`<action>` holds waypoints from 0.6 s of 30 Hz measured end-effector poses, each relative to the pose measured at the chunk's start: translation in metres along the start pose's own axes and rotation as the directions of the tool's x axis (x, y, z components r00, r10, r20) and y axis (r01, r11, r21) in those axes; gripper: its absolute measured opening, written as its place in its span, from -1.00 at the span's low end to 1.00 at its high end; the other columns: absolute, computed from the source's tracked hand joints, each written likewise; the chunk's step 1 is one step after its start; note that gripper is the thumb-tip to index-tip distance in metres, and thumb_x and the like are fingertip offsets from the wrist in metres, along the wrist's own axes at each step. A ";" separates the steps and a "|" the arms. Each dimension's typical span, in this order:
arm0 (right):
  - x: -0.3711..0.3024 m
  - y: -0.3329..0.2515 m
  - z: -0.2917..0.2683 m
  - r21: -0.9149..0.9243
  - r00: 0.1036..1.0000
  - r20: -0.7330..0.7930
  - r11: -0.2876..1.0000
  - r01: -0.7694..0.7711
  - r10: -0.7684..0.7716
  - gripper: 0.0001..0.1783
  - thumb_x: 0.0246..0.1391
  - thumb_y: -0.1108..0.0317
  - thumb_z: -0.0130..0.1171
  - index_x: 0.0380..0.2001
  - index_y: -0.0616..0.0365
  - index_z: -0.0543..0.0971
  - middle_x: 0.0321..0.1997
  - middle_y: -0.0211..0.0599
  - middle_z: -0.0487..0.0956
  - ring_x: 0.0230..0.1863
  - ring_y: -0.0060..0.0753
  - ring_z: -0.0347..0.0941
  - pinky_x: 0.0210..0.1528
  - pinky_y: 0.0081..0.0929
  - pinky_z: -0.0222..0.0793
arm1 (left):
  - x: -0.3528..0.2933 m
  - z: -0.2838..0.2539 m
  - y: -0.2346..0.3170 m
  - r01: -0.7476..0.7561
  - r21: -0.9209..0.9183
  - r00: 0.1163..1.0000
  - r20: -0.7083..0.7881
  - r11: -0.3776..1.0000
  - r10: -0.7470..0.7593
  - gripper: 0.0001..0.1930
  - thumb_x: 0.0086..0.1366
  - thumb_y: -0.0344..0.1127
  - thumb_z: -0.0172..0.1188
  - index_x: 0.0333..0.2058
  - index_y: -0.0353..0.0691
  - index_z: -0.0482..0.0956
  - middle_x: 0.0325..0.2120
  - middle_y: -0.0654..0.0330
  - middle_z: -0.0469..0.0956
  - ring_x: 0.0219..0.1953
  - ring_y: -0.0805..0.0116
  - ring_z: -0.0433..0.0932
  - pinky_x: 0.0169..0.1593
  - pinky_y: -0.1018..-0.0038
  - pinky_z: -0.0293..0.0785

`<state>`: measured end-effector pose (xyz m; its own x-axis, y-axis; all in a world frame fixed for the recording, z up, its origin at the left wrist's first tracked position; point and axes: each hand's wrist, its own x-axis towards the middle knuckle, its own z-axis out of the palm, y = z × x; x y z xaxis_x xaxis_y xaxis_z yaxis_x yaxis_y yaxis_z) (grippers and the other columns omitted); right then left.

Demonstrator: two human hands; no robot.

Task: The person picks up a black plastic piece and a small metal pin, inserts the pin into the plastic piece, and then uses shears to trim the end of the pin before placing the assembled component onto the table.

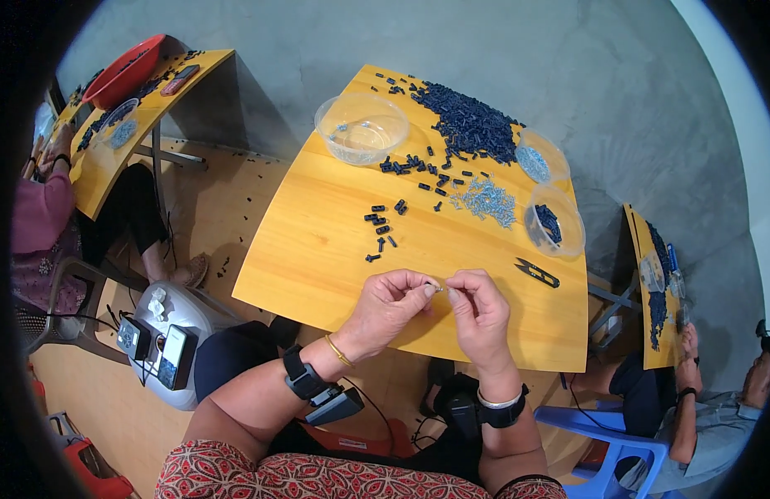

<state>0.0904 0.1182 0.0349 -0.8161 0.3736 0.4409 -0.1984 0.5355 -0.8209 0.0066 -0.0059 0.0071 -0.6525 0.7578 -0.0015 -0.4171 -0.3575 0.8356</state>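
Above the near edge of the yellow table (310, 241), my left hand (393, 306) pinches a small piece (436, 288) between thumb and forefinger; it is too small to tell its kind. My right hand (480, 320) is close beside it, thumb and forefinger pressed together, and whatever they hold cannot be made out. Just beyond my left hand lie several small black plastic parts (380, 220). Farther off are a heap of the same black parts (468, 121) and a scatter of small silvery screws (489, 202). Black thread snips (537, 273) lie right of my right hand.
A clear round tub (361, 150) stands far left on the table. At the right edge are a tub of screws (534, 162) and a tub of black parts (568, 241). People sit at tables on both sides. A grey stool (177, 387) holding devices stands at my left.
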 end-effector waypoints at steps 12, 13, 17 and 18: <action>0.004 -0.013 0.003 -0.226 0.983 0.033 0.957 0.182 -0.180 -0.90 -0.10 0.57 0.07 -0.44 0.22 0.42 -0.45 -0.19 0.43 -0.43 -0.26 0.40 -0.37 -0.50 0.31 | -0.001 0.001 0.003 -0.004 0.063 1.000 0.029 0.998 0.003 -0.87 0.19 -0.39 0.06 -0.34 -0.33 0.50 -0.52 0.29 0.49 -0.46 0.61 0.41 -0.33 0.67 0.37; 0.003 -0.013 0.002 -0.197 0.989 0.016 0.969 0.147 -0.147 -0.91 -0.10 0.58 0.06 -0.45 0.22 0.41 -0.46 -0.20 0.42 -0.44 -0.27 0.39 -0.37 -0.51 0.31 | -0.001 0.001 0.002 -0.017 0.084 0.999 0.047 0.996 0.013 -0.86 0.19 -0.40 0.05 -0.32 -0.33 0.50 -0.51 0.29 0.49 -0.47 0.61 0.41 -0.33 0.67 0.37; 0.003 -0.009 -0.006 -0.158 0.994 -0.011 0.982 0.102 -0.105 -0.93 -0.09 0.58 0.05 -0.46 0.23 0.41 -0.48 -0.21 0.42 -0.46 -0.28 0.38 -0.40 -0.52 0.30 | 0.000 0.002 0.000 -0.129 0.173 0.988 0.111 0.976 0.111 -0.82 0.19 -0.40 0.04 -0.25 -0.35 0.50 -0.48 0.29 0.49 -0.47 0.60 0.41 -0.33 0.67 0.37; 0.003 -0.009 -0.005 -0.156 0.995 -0.012 0.983 0.101 -0.104 -0.93 -0.09 0.58 0.05 -0.46 0.23 0.41 -0.48 -0.21 0.42 -0.46 -0.28 0.38 -0.40 -0.52 0.30 | 0.000 0.001 0.000 -0.128 0.174 0.988 0.110 0.976 0.109 -0.82 0.19 -0.40 0.04 -0.25 -0.35 0.50 -0.48 0.29 0.49 -0.47 0.60 0.41 -0.33 0.67 0.37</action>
<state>0.0926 0.1186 0.0455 -0.7848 0.3247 0.5280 -0.1926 0.6820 -0.7056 0.0068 -0.0052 0.0072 -0.6206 0.7696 0.1504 -0.2137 -0.3505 0.9118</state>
